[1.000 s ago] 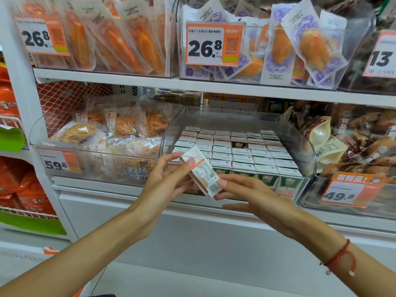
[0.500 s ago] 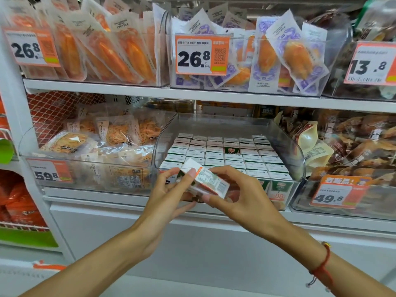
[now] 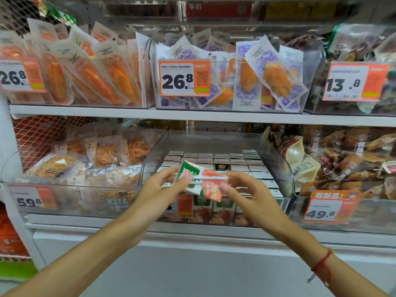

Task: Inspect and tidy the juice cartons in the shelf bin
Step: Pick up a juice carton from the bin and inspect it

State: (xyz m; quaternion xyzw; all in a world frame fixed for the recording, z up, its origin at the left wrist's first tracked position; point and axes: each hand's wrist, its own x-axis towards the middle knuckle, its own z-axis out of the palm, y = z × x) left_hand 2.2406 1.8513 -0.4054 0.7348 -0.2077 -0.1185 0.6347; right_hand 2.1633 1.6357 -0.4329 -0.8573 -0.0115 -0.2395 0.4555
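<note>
Both hands grip one carton in front of the clear bin, just above its front edge. The left hand pinches the carton's green end; the right hand pinches its red end with thumb and fingertips. The carton lies tilted, a white straw across its face. Inside the bin, cartons stand packed in tight rows, filling the floor from wall to wall. The bin's curved side walls rise high on both sides. Snack bins press close on either side along the shelf. Price tag 49.8 hangs to the right.
</note>
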